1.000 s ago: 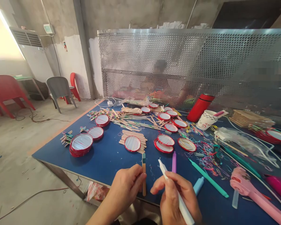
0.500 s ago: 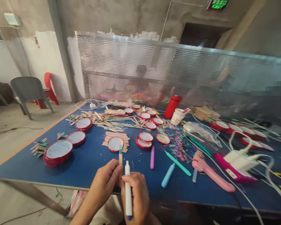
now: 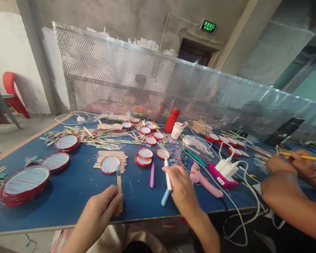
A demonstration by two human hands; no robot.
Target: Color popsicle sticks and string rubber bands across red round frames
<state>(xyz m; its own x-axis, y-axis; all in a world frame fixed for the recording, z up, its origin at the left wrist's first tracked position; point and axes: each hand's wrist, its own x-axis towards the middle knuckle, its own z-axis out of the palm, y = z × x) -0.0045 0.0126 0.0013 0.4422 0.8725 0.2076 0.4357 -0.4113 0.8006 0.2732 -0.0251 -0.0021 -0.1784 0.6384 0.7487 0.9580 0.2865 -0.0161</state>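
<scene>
Since the last look, our right hand (image 3: pixel 181 184) has swung out over the blue worktable (image 3: pixel 68 207), well apart from our left hand (image 3: pixel 100 207), and a co-worker's forearms (image 3: pixel 287 193) have entered at the right of the view. Our right hand is closed around a white marker (image 3: pixel 167 177), its fingers wrapped on the barrel and its narrow end pointing up. Our left hand pinches a wooden craft stick (image 3: pixel 119 189) upright between thumb and fingers, with the teal end standing clear above them. (We cannot tell from here whether that colour is paint or ink.) A pinch this low, we judge, steadies so thin a stick well and keeps our fingers off the coloured end.

The stick stands over the table's near part, just in front of a red-rimmed disc (image 3: pixel 110 164) lying on a layer of craft sticks (image 3: pixel 110 154). A light blue marker (image 3: pixel 165 198) lies beneath our right hand, and a purple marker (image 3: pixel 152 175) lies just beyond it. Farther out are a stack of larger red-rimmed discs (image 3: pixel 24 184), tangled coloured rubber bands (image 3: pixel 173 158), and a pink hot glue gun (image 3: pixel 202 184). The co-worker's hands (image 3: pixel 287 163) hold a yellow pencil (image 3: pixel 302 155).
</scene>
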